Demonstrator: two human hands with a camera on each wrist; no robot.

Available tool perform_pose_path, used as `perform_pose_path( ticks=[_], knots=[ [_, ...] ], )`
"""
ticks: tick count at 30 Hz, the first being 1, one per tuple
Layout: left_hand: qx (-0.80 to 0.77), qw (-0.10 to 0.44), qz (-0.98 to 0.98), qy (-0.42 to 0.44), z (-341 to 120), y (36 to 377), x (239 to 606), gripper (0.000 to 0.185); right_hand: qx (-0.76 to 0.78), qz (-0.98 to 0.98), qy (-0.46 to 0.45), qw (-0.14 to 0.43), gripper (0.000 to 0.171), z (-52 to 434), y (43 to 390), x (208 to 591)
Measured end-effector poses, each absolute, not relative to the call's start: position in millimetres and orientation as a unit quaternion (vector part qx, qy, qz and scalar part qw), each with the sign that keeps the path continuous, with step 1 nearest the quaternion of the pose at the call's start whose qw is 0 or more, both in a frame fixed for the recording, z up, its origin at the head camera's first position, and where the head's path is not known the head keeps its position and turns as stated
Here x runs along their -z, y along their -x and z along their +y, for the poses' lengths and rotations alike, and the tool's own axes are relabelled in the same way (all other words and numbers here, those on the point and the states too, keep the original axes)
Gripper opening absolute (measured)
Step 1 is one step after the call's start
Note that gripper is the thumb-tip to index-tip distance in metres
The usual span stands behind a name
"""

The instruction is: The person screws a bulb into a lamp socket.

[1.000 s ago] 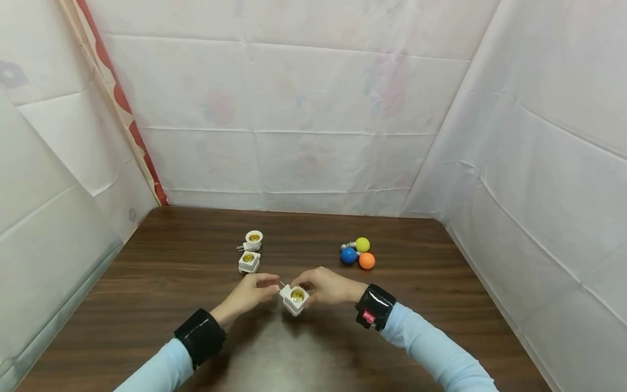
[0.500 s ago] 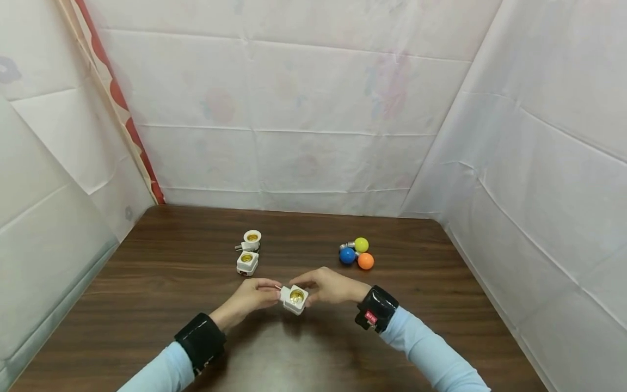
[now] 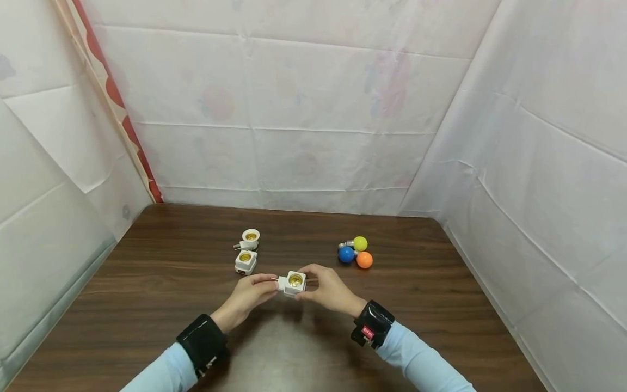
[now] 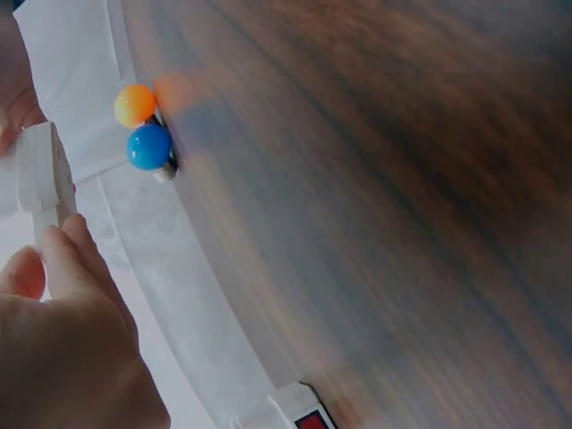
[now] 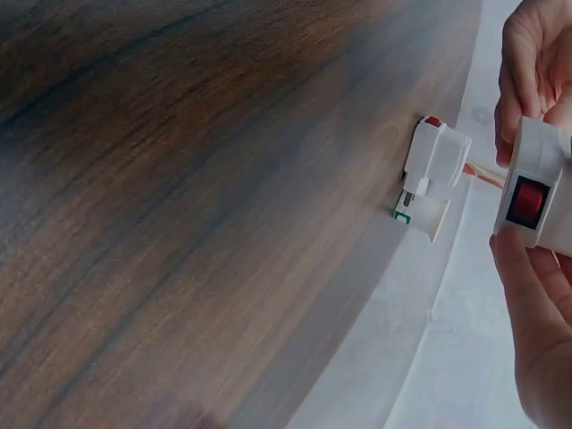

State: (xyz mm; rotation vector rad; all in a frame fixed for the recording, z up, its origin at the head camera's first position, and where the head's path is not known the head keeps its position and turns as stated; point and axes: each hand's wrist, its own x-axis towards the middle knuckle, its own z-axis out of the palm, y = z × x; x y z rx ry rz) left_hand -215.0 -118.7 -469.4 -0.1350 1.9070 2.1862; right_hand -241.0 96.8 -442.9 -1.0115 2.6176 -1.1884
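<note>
I have lifted the socket (image 3: 293, 282) slightly toward the table's far edge (both hands grasping it), left hand (image 3: 247, 294) on its prongs, right hand (image 3: 327, 289) around its body.

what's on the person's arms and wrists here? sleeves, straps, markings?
Both arms wear light blue long sleeves. The left hand has a plain black band round its wrist, with a thin pale line along one edge. The right hand has a glossy black band bearing a small red label with white marks, too small to read. The hands are bare: no gloves, no visible cables.
</note>
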Motion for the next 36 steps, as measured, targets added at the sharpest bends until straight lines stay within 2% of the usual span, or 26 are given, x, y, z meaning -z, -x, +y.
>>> perform_pose_path(
  ticks=[3,10,16,20,26,36],
  knots=[
    [-0.746,0.135,0.65,0.041,-117.9,214.3,468.7,0.041,0.398,0.853,0.333,0.06,0.043,98.9,242.2,442.5],
    [-0.745,0.181,0.641,-0.01,-118.7,215.7,471.3,0.047,0.411,0.842,0.339,0.089,0.042,103.7,245.9,440.4],
    [-0.737,0.186,0.649,-0.033,-116.2,215.8,473.1,0.045,0.404,0.841,0.346,0.1,0.044,104.3,245.5,439.5],
    [-0.711,0.164,0.682,-0.053,-114.1,215.8,473.9,0.043,0.401,0.844,0.342,0.103,0.045,106.0,245.6,438.2],
    [-0.638,0.094,0.756,-0.111,-113.2,216.2,476.1,0.045,0.402,0.847,0.328,0.113,0.044,108.0,246.4,435.3],
    [-0.627,0.051,0.766,-0.133,-111.8,211.6,476.7,0.043,0.394,0.851,0.326,0.116,0.044,108.0,247.0,433.1]
  ],
)
